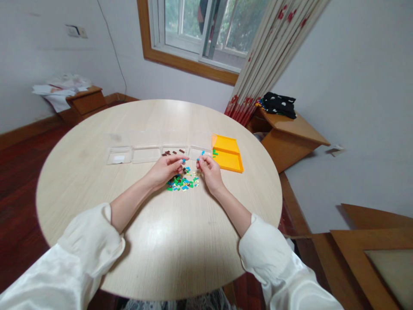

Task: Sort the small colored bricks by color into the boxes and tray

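Note:
My left hand (166,170) is closed, with a small blue brick (183,161) between thumb and fingers. Opposite it, my right hand (209,172) pinches another small blue brick (198,159). Below and between the hands lies a loose pile of tiny bricks (183,183) in green, blue, brown and yellow. Clear plastic boxes with open lids stand in a row behind the hands. One clear box (146,155) shows no bricks, while brown bricks (181,151) lie in the box beside it. Some blue bricks (203,153) are in the rightmost clear box. Green bricks (215,152) lie at the left of the yellow box (230,170).
The round wooden table (155,245) carries everything. Another clear box (111,162) at the left end holds a white label. Beyond the table are a stool with papers (64,88), a curtain (258,56) and a wooden cabinet (290,133) with black cloth on top.

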`<move>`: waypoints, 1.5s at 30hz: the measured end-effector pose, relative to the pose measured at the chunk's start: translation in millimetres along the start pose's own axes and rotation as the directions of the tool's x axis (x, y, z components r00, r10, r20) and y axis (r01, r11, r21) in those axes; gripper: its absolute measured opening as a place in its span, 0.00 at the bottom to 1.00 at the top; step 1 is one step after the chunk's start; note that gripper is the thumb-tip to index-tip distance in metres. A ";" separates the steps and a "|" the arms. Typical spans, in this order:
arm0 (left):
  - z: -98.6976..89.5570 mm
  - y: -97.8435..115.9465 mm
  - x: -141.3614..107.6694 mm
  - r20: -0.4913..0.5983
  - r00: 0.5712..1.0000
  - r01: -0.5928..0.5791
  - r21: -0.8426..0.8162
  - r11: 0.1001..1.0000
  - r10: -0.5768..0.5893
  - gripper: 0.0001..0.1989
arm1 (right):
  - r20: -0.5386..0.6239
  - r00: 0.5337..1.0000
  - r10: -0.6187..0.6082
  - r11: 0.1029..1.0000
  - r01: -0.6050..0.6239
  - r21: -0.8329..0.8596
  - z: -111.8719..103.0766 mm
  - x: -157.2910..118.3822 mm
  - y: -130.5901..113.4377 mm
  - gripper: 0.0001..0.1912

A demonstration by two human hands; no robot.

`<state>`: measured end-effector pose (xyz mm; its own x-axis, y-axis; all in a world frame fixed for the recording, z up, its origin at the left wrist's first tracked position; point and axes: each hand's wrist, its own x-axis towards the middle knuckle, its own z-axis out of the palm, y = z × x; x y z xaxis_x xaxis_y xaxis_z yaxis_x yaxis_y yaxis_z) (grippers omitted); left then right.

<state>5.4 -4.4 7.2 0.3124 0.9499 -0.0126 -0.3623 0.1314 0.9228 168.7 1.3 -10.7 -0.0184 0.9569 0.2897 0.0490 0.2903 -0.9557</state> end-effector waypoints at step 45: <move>0.6 -0.4 2.5 -0.075 0.960 0.256 -0.159 0.953 -0.271 0.01 | -0.011 1.000 -0.005 0.999 0.005 -0.043 3.5 -4.4 -6.1 0.12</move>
<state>6.9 -2.2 7.1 0.3317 0.8974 -0.2909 -0.4046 0.4139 0.8155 165.0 -4.8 -6.4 -0.0079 0.9554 0.2954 0.0922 0.2948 -0.9511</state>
